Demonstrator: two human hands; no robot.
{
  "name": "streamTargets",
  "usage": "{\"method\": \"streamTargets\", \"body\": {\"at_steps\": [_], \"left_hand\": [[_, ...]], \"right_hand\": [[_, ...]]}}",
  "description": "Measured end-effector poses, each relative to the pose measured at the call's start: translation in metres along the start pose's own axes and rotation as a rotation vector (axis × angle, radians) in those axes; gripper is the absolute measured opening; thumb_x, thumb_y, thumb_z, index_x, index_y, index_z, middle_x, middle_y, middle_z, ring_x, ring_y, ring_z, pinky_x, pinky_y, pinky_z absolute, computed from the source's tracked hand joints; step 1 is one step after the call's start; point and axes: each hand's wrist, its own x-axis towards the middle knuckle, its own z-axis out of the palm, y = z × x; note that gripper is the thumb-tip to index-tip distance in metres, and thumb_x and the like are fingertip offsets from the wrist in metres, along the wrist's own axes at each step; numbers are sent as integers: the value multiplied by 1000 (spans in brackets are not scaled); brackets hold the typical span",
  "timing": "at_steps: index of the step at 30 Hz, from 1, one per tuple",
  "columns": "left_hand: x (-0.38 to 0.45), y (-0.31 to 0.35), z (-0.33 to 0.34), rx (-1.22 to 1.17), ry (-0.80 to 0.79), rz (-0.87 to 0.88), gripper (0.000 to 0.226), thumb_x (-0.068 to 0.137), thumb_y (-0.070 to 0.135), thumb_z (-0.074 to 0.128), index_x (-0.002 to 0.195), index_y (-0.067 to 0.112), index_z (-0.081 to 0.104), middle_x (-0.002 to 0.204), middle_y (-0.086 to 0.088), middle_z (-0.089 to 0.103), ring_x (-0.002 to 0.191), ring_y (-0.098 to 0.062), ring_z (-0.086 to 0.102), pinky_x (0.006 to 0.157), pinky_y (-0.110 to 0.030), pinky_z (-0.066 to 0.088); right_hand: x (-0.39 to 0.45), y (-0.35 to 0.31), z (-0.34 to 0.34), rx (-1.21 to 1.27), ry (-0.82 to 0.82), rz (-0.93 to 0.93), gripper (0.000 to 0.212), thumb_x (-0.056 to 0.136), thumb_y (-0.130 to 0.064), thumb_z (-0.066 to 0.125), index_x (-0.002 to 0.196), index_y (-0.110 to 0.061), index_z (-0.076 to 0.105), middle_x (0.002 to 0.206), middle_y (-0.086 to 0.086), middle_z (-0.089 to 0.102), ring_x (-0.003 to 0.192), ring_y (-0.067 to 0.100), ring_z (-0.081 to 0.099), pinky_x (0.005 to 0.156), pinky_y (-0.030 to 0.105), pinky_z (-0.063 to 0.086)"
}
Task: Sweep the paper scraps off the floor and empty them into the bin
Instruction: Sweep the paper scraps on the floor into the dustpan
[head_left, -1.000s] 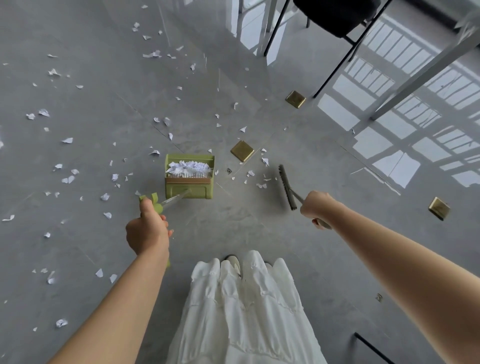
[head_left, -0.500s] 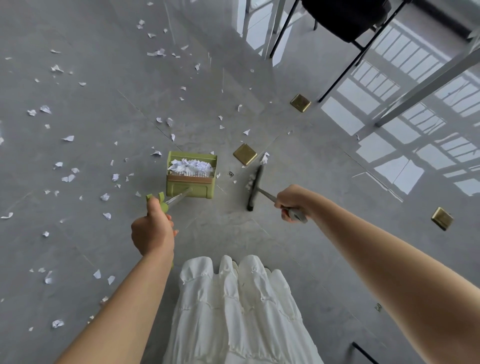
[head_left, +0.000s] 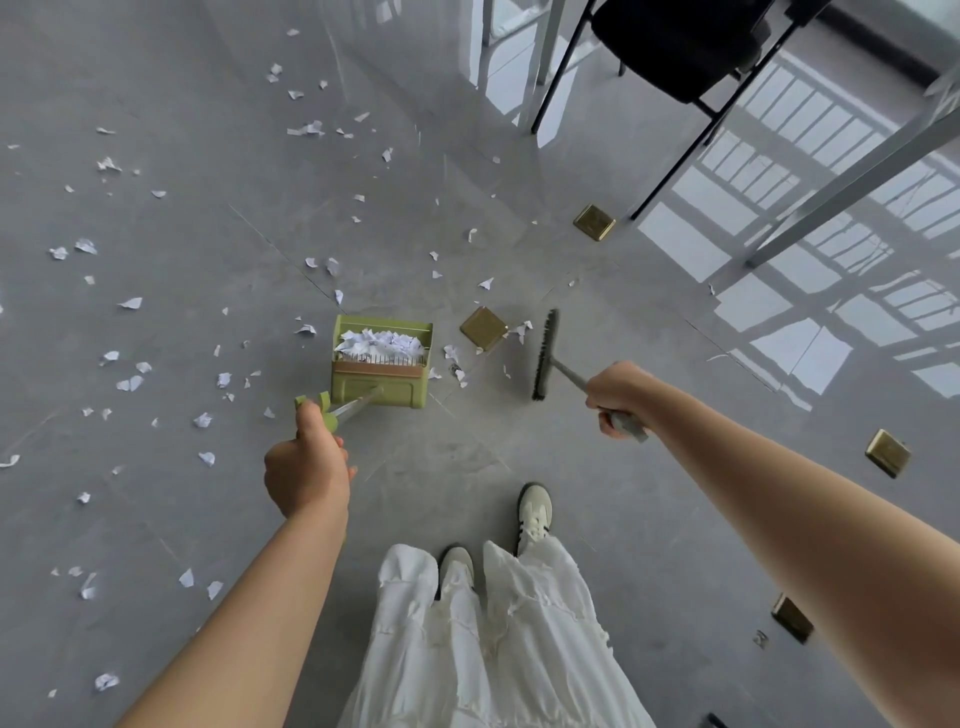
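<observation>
A green dustpan (head_left: 382, 364) stands on the grey floor, holding a heap of white paper scraps (head_left: 378, 341). My left hand (head_left: 306, 467) grips the top of its long handle. My right hand (head_left: 618, 397) grips the grey handle of a broom whose dark brush head (head_left: 544, 354) sits on the floor to the right of the dustpan. A few scraps (head_left: 453, 358) lie between the brush and the dustpan. Many more scraps (head_left: 130, 382) are scattered to the left and farther away. No bin is in view.
Brass floor plates lie near the dustpan (head_left: 483, 326), farther off (head_left: 594, 222) and at the right (head_left: 887, 452). A black chair (head_left: 680, 47) and white table legs (head_left: 852, 171) stand at the top right. My shoes (head_left: 534, 512) and white skirt (head_left: 488, 639) are below.
The broom head swung left toward the dustpan, pushing scraps, then swung back out to the right. My right foot has stepped forward. The dustpan stayed put.
</observation>
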Motion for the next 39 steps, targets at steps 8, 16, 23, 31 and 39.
{"method": "streamTargets", "body": {"at_steps": [8, 16, 23, 31, 39], "left_hand": [[-15, 29, 56, -26, 31, -8, 49, 86, 52, 50, 62, 11, 63, 59, -4, 60, 57, -25, 55, 63, -37, 58], [-38, 64, 127, -73, 93, -57, 47, 84, 50, 51, 62, 11, 63, 60, -4, 60, 52, -22, 53, 63, -37, 58], [-46, 92, 173, -148, 137, -94, 46, 83, 53, 49, 65, 13, 64, 61, -3, 60, 54, -22, 53, 59, -35, 55], [-32, 121, 194, -146, 142, -93, 47, 81, 52, 50, 63, 11, 63, 59, -4, 59, 55, -23, 52, 55, -32, 52], [-2, 136, 193, -164, 163, -78, 43, 82, 50, 52, 67, 11, 62, 61, -4, 57, 51, -20, 48, 51, -30, 48]], "right_hand": [[47, -15, -57, -161, 71, -24, 17, 90, 1, 44, 75, -6, 46, 71, 8, 43, 58, 21, 38, 38, 17, 34], [63, -52, -79, -516, -57, -196, 18, 81, -1, 43, 94, 0, 55, 73, 10, 45, 69, 27, 45, 57, 28, 36], [59, -94, -78, -555, -156, -294, 10, 86, -4, 39, 81, -5, 48, 75, 12, 49, 52, 23, 49, 41, 24, 39], [91, -130, -135, -634, 0, -289, 6, 91, -8, 42, 89, -5, 46, 80, 12, 53, 57, 25, 53, 36, 20, 38], [145, -148, -164, -638, 189, -247, 20, 84, -5, 38, 99, -6, 50, 85, 14, 58, 74, 30, 67, 51, 31, 56]]}}
